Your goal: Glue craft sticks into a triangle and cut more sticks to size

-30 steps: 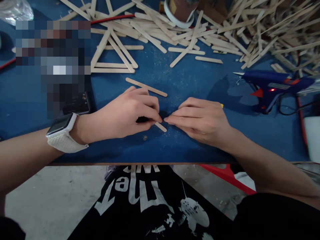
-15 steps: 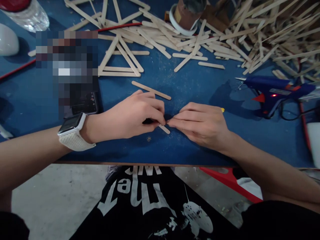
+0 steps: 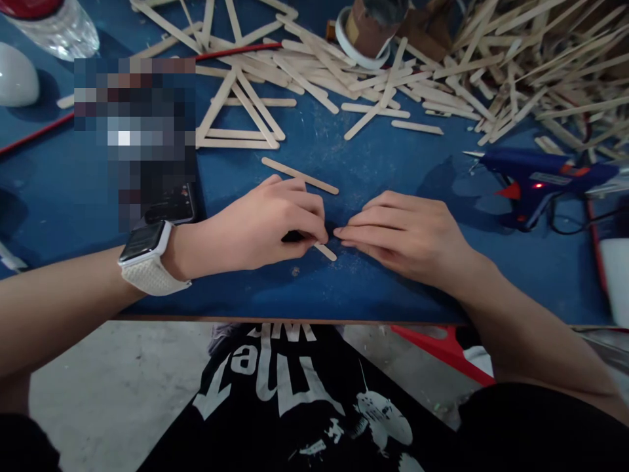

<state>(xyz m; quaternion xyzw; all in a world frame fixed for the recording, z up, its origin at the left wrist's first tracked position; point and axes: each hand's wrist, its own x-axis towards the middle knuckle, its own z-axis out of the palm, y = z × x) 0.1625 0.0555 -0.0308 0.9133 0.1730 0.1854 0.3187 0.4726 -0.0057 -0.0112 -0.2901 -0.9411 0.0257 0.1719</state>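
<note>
Your left hand (image 3: 260,226) pinches a wooden stick (image 3: 325,251) against the blue table (image 3: 373,170); only its tip shows below your fingertips, the rest is hidden under your palm. Your right hand (image 3: 407,236) lies flat, fingers pressed together, tips meeting the left's; whether it grips anything you cannot tell. Another loose stick (image 3: 299,176) lies just beyond your left knuckles.

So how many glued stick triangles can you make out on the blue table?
2. One finished triangle lies above the left hand, beside the blurred patch. A second triangle sits at the top edge, partly cut off. The stick pile may hide more.
</note>
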